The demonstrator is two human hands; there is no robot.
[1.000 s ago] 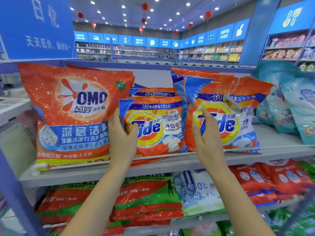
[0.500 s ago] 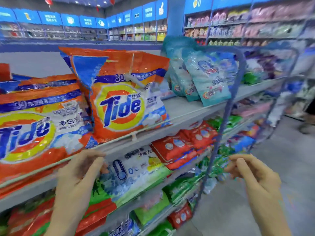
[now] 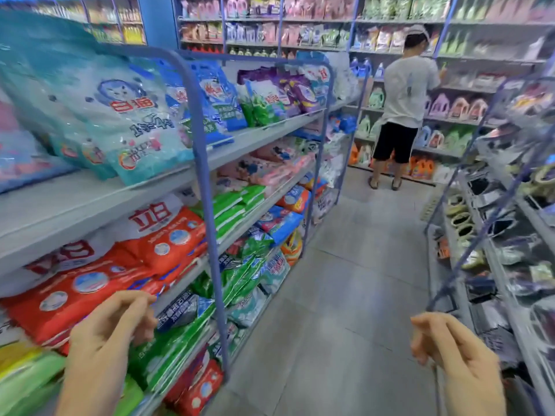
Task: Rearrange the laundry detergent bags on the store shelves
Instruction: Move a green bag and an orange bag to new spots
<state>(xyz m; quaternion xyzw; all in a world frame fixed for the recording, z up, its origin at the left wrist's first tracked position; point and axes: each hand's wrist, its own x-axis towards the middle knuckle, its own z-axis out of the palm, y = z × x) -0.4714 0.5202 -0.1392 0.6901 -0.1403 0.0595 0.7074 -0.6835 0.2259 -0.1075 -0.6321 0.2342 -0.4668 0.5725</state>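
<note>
Slippage is the risk: the teal detergent bags (image 3: 129,124) lean glossy and slack at the front lip of the upper shelf (image 3: 75,205) on the left, and a careless brush could tip them off. Left hand (image 3: 111,334) and right hand (image 3: 453,355) hang low and near, fingers loosely curled, holding nothing.

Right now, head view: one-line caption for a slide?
Left hand and right hand empty, loosely curled, beside stocked detergent bags; a person stands down the aisle.
</note>
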